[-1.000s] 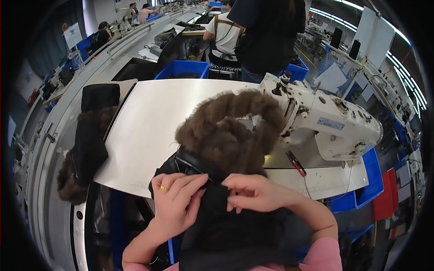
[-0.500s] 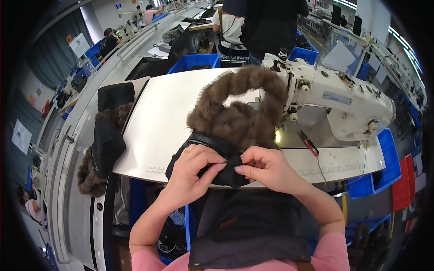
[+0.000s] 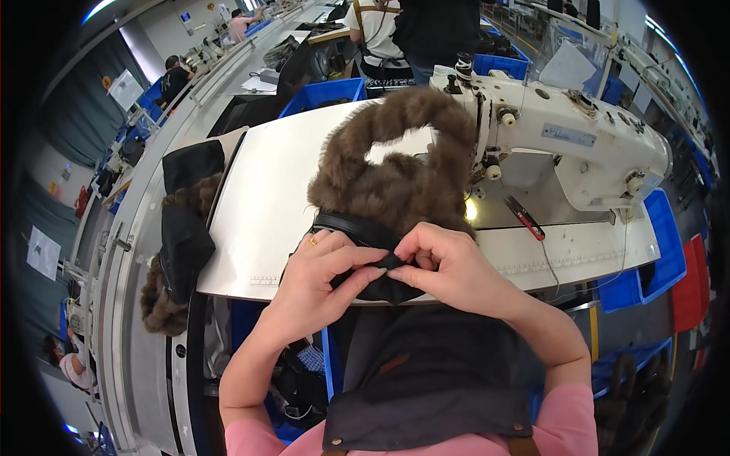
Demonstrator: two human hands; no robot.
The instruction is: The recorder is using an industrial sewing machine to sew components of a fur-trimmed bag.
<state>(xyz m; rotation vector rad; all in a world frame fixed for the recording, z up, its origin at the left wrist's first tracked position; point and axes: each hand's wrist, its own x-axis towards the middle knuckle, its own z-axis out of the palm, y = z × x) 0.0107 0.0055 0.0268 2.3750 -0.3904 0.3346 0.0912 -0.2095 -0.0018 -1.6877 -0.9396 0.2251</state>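
Pale grey bench (image 3: 262, 205) w/ a white sewing machine (image 3: 563, 140) on its right side, lamp lit under the arm; red-handled snips (image 3: 523, 217) lie on the machine bed. Left edge of bench: a stack of dark pieces w/ brown fur (image 3: 176, 243) hanging over. Blue bins (image 3: 323, 95) at the far edge, more at right. Room is a long workshop, rows of benches running far-left, other people seated there and one standing just beyond the machine. Dark garment (image 3: 380, 266) w/ brown fur trim (image 3: 395, 171) sits at near-centre of bench, fur looping up toward the needle area, dark cloth draping off the near edge onto the lap. Left hand (image 3: 323, 273) and right hand (image 3: 445, 266) both closed in a pinch on the garment's black edge, fingertips meeting at mid seam; ring on left hand. Vs half a sec ago: hands in about the same pinch, fur loop stands more open, view tipped nearer the bench. Seam itself is hidden under the fingers; needle hidden behind fur; lower garment cut off by frame edge.
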